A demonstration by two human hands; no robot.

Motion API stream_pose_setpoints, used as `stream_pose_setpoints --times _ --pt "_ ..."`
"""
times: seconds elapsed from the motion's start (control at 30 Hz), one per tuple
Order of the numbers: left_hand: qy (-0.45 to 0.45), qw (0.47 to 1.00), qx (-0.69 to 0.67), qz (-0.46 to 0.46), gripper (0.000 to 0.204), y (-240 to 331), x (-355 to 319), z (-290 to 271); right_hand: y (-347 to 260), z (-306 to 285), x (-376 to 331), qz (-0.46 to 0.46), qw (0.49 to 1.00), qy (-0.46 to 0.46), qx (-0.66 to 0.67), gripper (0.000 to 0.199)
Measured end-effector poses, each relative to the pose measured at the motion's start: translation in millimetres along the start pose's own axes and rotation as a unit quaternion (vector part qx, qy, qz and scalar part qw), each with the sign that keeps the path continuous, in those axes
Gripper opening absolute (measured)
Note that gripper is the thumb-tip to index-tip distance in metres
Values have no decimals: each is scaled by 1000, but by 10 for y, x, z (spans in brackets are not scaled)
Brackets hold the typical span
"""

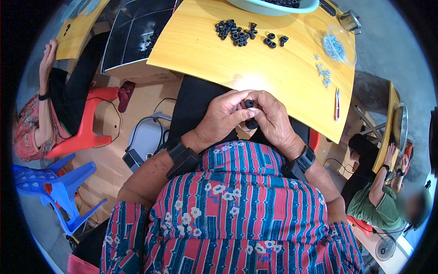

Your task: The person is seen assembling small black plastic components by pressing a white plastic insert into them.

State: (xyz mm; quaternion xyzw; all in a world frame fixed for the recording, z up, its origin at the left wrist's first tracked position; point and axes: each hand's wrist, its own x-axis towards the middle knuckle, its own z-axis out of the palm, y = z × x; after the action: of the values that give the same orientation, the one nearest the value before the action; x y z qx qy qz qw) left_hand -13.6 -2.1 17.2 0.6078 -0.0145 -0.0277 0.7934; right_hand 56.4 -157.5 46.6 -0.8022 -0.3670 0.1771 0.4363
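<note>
Here, at the far left, a seated person has one hand by the edge of a side table, with a red chair under them and a blue chair just below. Next comes a box with dark inner walls and dark bits inside, and below it a grey case on the floor. In the middle, the wearer's left hand pinches a small black part between thumb and fingers, while the right hand grips it from the other side; whether it is one piece or two I cannot tell. It sits in front of the body, just off the near edge of the yellow table. On that table lie a heap of black pieces, then a pale green basin holding more, and a few separate pieces. Farther right are pale blue bits, small scissors, a clear bowl of similar bits and a metal cup. Beyond sits a person in green.
</note>
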Motion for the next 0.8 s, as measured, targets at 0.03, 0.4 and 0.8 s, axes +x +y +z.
stream_pose_setpoints --times 0.03,0.4,0.8 --pt "-12 999 -8 -31 44 -2 -1 -13 -2 0 -4 1 1000 2 3 28" --pt "-3 998 58 35 40 -56 33 -43 17 41 27 34 999 -3 19 26" --pt "6 1000 -19 -7 39 -118 53 -28 30 36 61 -20 999 20 -26 24"
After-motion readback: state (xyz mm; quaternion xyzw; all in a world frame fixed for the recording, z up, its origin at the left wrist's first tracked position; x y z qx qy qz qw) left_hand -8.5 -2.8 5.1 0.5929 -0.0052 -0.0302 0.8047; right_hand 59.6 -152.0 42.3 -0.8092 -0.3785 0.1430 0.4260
